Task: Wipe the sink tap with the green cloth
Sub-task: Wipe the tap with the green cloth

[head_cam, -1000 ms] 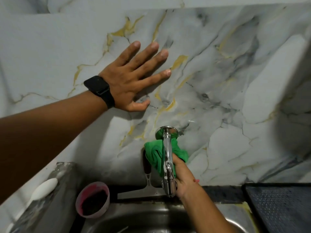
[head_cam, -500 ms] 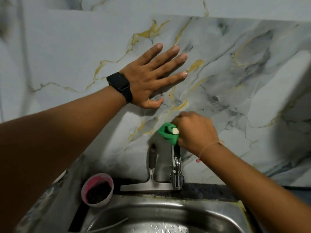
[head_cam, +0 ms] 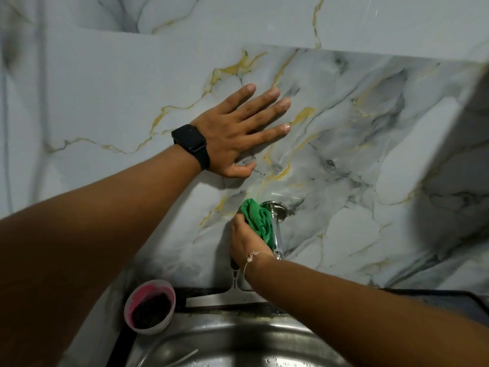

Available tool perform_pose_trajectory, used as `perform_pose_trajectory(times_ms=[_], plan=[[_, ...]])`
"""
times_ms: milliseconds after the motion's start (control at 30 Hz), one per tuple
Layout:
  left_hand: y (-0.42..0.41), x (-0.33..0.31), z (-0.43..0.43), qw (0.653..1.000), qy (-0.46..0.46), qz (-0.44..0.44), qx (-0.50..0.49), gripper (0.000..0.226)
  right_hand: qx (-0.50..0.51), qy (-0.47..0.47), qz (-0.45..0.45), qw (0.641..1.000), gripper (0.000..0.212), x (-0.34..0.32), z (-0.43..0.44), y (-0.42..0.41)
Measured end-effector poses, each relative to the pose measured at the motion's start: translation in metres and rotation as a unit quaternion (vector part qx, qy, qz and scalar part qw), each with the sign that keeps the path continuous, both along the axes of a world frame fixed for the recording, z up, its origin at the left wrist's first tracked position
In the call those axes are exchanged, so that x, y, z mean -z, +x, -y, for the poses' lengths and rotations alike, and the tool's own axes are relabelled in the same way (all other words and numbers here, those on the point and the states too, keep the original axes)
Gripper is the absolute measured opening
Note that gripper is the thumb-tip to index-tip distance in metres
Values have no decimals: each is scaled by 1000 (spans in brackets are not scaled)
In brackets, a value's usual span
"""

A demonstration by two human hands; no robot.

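A chrome sink tap [head_cam: 277,229] sticks out of the marble wall above the steel sink [head_cam: 238,345]. My right hand [head_cam: 244,239] grips a bunched green cloth [head_cam: 258,217] and presses it against the tap's left side, near the wall mount. The cloth and hand hide much of the tap's body; its round base and right edge show. My left hand [head_cam: 238,131], with a black watch on the wrist, lies flat on the wall above and left of the tap, fingers spread and holding nothing.
A pink cup [head_cam: 149,305] with dark contents stands at the sink's back left corner. A squeegee [head_cam: 225,298] leans against the wall behind the sink, partly hidden by my right forearm. A dark surface [head_cam: 449,300] lies at the right.
My right hand has moved with the cloth from the top of the tap down to its left side. My left hand stays flat on the wall.
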State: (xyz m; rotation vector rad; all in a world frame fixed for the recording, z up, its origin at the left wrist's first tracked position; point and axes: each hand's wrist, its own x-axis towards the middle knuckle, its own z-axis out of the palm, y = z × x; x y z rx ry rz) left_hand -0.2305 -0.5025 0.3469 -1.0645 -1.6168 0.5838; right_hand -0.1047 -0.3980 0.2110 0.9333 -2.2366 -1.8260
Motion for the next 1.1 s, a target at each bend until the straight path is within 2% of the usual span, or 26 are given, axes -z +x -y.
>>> perform_pose_trajectory(times_ms=[67,133,167,233,267,300,333,400,433,500,533,567,600,700,733,833,867,1000,1100], plan=[[0,0,1,1000,3,5,1,86,28,-63,23,997,38,-7,2,-1],[1,1,1,1000,6,12,0,86,58,-220,58,972,33,-23,-1,-2],[1,0,0,1000,6,14,0,86,61,-314,67,945,29,-33,-7,-2],[3,0,1,1000,4,15,-3,86,61,-501,51,862,27,-45,-27,0],[3,0,1,1000,3,16,-2,85,73,-592,26,802,29,-48,-41,4],[3,0,1,1000,2,16,-3,85,93,-680,-2,727,31,-48,-55,10],[3,0,1,1000,3,16,-4,85,117,-761,-24,638,32,-45,-65,17],[2,0,0,1000,3,16,-3,85,167,-884,-29,437,31,-37,-75,29],[2,0,0,1000,3,16,-1,85,194,-924,-4,329,30,-34,-75,32],[2,0,1,1000,5,17,1,86,260,-950,117,123,38,-29,-77,37],[2,0,0,1000,4,19,2,85,288,-938,190,43,48,-28,-80,41],[2,0,0,1000,4,21,2,85,299,-920,252,-9,58,-29,-86,45],[1,0,0,1000,4,22,2,85,296,-905,302,-46,64,-30,-95,46],[1,1,1,1000,4,19,-1,86,291,-863,372,-177,74,-31,-128,35],[1,1,1,1000,5,18,0,86,311,-856,368,-187,70,-30,-131,29],[2,0,0,1000,6,19,7,85,378,-846,354,-126,46,-21,-118,12],[2,0,0,1000,6,17,9,85,392,-836,366,-116,43,-16,-111,8],[0,1,1,1000,7,7,11,84,427,-804,389,-139,41,0,-97,-10],[1,1,0,1000,4,3,10,84,445,-800,373,-150,36,4,-90,-18]])
